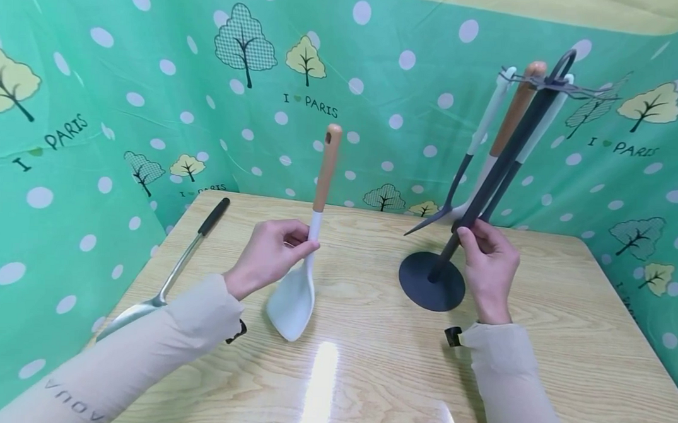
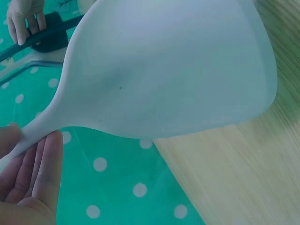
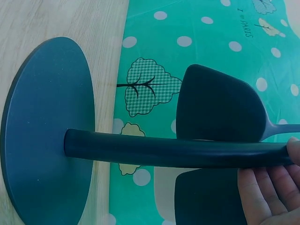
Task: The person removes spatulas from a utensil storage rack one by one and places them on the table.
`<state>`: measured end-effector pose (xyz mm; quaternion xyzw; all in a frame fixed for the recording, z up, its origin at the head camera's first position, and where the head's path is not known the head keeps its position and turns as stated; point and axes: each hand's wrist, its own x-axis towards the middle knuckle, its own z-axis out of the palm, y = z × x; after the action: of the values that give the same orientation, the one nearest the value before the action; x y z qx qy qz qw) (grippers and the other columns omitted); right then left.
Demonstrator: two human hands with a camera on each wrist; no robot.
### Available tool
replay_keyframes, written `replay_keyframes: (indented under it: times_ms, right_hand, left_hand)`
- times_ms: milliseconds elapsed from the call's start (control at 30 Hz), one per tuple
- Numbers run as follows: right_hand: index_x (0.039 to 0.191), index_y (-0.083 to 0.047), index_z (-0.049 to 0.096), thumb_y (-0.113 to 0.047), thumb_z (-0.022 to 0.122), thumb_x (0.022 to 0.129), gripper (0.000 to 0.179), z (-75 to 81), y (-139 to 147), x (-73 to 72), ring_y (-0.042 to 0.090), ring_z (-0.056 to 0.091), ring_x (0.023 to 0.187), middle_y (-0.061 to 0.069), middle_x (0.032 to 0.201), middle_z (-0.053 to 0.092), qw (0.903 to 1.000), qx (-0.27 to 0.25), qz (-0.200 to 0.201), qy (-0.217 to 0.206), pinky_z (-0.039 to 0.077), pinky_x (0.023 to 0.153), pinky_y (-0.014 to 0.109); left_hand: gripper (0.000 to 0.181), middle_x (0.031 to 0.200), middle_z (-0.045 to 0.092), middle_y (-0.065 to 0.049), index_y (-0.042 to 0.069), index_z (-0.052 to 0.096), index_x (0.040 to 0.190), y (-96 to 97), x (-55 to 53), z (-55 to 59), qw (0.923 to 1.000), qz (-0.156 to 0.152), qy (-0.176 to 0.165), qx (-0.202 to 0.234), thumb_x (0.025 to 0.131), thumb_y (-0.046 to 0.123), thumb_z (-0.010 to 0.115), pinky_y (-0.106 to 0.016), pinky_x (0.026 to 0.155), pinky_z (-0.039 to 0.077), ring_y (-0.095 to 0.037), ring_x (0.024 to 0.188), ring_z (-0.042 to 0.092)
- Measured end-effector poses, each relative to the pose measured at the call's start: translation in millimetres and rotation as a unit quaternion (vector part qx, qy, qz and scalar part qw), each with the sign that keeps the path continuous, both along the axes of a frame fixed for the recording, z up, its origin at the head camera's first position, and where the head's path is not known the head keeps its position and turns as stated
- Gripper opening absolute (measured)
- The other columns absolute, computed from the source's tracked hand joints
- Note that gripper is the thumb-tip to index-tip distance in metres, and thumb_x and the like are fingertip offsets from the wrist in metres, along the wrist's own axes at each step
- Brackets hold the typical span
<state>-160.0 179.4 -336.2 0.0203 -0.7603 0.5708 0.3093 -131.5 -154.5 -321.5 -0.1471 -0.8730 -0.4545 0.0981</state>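
My left hand [image 1: 269, 252] pinches a white spatula [image 1: 292, 304] by its neck, below the wooden handle [image 1: 326, 167]. The spatula stands upright with its broad blade down; whether the blade touches the table cannot be told. In the left wrist view, the blade [image 2: 173, 70] fills much of the frame. My right hand [image 1: 491, 262] grips the black pole [image 1: 503, 155] of a utensil stand with a round base [image 1: 426, 294]. From its top ring [image 1: 549, 85] hang a dark turner with a pale green handle [image 1: 491, 114], a wooden-handled white utensil [image 1: 513, 118] and another pale-handled one [image 1: 547, 129].
A metal turner with a black handle [image 1: 214, 215] lies at the left of the wooden table [image 1: 361, 364], its blade partly hidden by my left sleeve [image 1: 157, 336]. A green patterned cloth [image 1: 399, 126] hangs behind and at both sides.
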Motion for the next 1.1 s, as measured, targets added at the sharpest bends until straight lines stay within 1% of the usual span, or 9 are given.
replay_keyframes:
  times_ms: [100, 300, 367, 500, 667, 900, 1100]
  right_hand:
    - [0.109, 0.002, 0.070, -0.013, 0.069, 0.088, 0.026, -3.1, 2, -3.3, 0.003, 0.066, 0.077, 0.009, 0.095, 0.071, 1.0000, 0.004, -0.006, -0.005, 0.049, 0.074, 0.013]
    - [0.111, -0.008, 0.071, -0.024, 0.070, 0.088, 0.028, -23.0, 14, -18.8, 0.004, 0.066, 0.080, 0.006, 0.098, 0.070, 0.9996, 0.009, -0.017, -0.019, 0.049, 0.075, 0.015]
    - [0.112, -0.010, 0.071, -0.026, 0.071, 0.087, 0.029, -26.3, 16, -21.2, 0.004, 0.066, 0.081, 0.005, 0.099, 0.070, 0.9996, 0.009, -0.018, -0.020, 0.050, 0.076, 0.015]
    - [0.112, -0.008, 0.071, -0.023, 0.070, 0.088, 0.028, -26.2, 17, -21.5, 0.004, 0.066, 0.081, 0.005, 0.099, 0.070, 0.9995, 0.010, -0.020, -0.022, 0.049, 0.076, 0.015]
    - [0.112, -0.005, 0.071, -0.020, 0.069, 0.088, 0.028, -25.1, 17, -21.5, 0.003, 0.065, 0.080, 0.006, 0.097, 0.070, 0.9994, 0.012, -0.023, -0.024, 0.049, 0.075, 0.014]
    - [0.112, -0.009, 0.071, -0.023, 0.071, 0.087, 0.029, -25.5, 15, -19.9, 0.004, 0.066, 0.080, 0.005, 0.097, 0.070, 0.9997, 0.006, -0.017, -0.019, 0.050, 0.076, 0.015]
    - [0.112, -0.009, 0.071, -0.025, 0.072, 0.087, 0.030, -24.9, 14, -19.3, 0.005, 0.066, 0.081, 0.004, 0.097, 0.070, 0.9997, 0.004, -0.015, -0.018, 0.050, 0.076, 0.015]
  left_hand:
    - [0.007, 0.081, 0.069, 0.003, 0.011, 0.073, 0.091, -7.1, 0.3, 0.8, 0.9999, 0.010, -0.007, -0.012, 0.086, 0.017, 0.072, -0.031, 0.068, 0.055, -0.011, 0.074, 0.065]
    - [0.008, 0.081, 0.070, 0.002, 0.010, 0.073, 0.090, -20.5, 0.5, 2.6, 0.9993, 0.020, -0.005, -0.031, 0.086, 0.017, 0.072, -0.032, 0.067, 0.055, -0.013, 0.074, 0.066]
    - [0.008, 0.081, 0.070, 0.002, 0.010, 0.073, 0.091, -24.8, 0.8, 2.2, 0.9991, 0.022, -0.007, -0.036, 0.086, 0.017, 0.072, -0.032, 0.067, 0.056, -0.013, 0.073, 0.066]
    - [0.009, 0.081, 0.070, 0.000, 0.009, 0.073, 0.092, -32.5, 1.0, 0.2, 0.9984, 0.026, -0.013, -0.048, 0.087, 0.017, 0.072, -0.033, 0.066, 0.056, -0.013, 0.072, 0.066]
    - [0.011, 0.080, 0.069, -0.001, 0.009, 0.073, 0.092, -42.6, 0.7, -1.7, 0.9965, 0.037, -0.032, -0.067, 0.087, 0.019, 0.072, -0.034, 0.067, 0.055, -0.014, 0.071, 0.066]
    - [0.014, 0.082, 0.069, -0.002, 0.008, 0.072, 0.093, -60.6, 0.3, -6.6, 0.9927, 0.057, -0.047, -0.096, 0.087, 0.021, 0.071, -0.035, 0.068, 0.055, -0.015, 0.074, 0.066]
    - [0.020, 0.084, 0.070, -0.006, 0.003, 0.071, 0.096, -76.7, -0.2, -8.5, 0.9880, 0.078, -0.079, -0.107, 0.087, 0.021, 0.071, -0.035, 0.068, 0.056, -0.017, 0.074, 0.067]
